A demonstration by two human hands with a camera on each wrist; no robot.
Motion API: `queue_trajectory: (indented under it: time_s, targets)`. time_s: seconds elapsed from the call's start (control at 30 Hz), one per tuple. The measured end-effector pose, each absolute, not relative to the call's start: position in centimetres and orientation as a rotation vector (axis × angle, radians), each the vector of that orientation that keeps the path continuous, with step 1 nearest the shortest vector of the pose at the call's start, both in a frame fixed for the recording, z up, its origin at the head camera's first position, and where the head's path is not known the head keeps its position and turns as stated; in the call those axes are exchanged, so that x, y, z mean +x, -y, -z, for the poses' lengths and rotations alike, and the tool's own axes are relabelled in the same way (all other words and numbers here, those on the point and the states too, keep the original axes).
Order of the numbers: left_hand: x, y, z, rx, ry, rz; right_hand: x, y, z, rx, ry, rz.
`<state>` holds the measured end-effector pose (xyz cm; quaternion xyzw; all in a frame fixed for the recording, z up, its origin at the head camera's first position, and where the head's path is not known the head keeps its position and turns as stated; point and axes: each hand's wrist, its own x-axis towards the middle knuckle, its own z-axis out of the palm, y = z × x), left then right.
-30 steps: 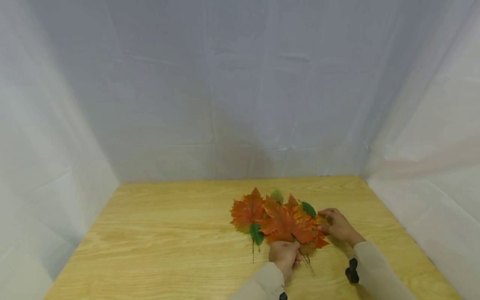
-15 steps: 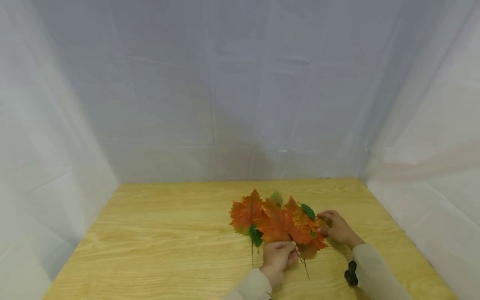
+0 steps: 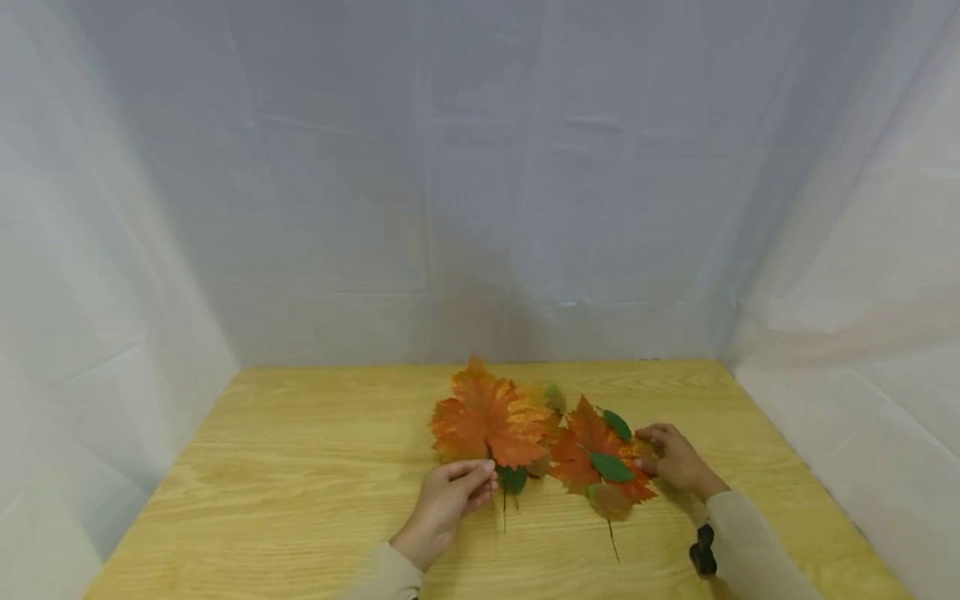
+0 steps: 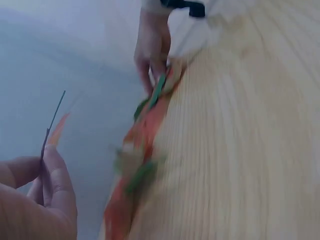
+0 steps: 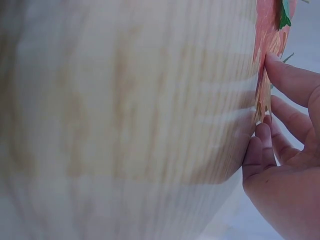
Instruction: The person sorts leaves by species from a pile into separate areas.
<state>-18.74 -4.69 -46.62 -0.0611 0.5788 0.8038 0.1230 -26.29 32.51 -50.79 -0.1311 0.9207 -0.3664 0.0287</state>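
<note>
My left hand [image 3: 442, 508] pinches the thin brown stem of a large orange artificial maple leaf [image 3: 483, 417], which it holds up above the left part of the leaf pile. In the left wrist view the stem [image 4: 47, 140] stands between thumb and fingers. To the right lies a red-orange maple leaf [image 3: 588, 446] with small green leaves [image 3: 611, 467] on it. My right hand [image 3: 678, 458] is at the pile's right edge, thumb and fingers about the border of a yellow-orange leaf [image 5: 262, 95]. The lifted leaf partly hides those beneath it.
The leaves lie on a light wooden table [image 3: 300, 467] with its far edge close behind them. Pale sheeting [image 3: 480, 208] hangs behind and on both sides. Another thin stem [image 3: 613, 542] points toward the near edge.
My left hand has moved left and up, drawing the large orange maple leaf off the pile by its stem. The red-orange leaf underneath now shows. My right hand has hardly moved.
</note>
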Motion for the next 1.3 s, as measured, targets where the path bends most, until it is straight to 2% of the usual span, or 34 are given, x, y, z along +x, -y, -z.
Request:
queue_trajectory:
  time_s: [0.23, 0.57, 0.83, 1.03, 1.3]
  targets:
    - [-18.8, 13.1, 47.5, -0.344, -2.005, -2.309, -26.2, -32.6, 51.0, -0.394, -2.844, 1.127]
    - [-18.0, 26.0, 48.8, -0.376, -2.445, -1.89, -26.3, -32.9, 51.1, -0.389, -2.854, 1.113]
    - [-17.0, 34.1, 49.4, -0.44, -2.625, -1.588, -26.4, -32.9, 51.2, -0.385, -2.856, 1.111]
    - [-16.9, 37.8, 51.0, -0.583, -2.447, -1.653, -26.5, -33.0, 51.4, -0.401, -2.864, 1.108]
    - [-16.5, 38.5, 51.2, -0.657, -2.443, -1.668, -26.6, -32.9, 51.3, -0.411, -2.869, 1.098]
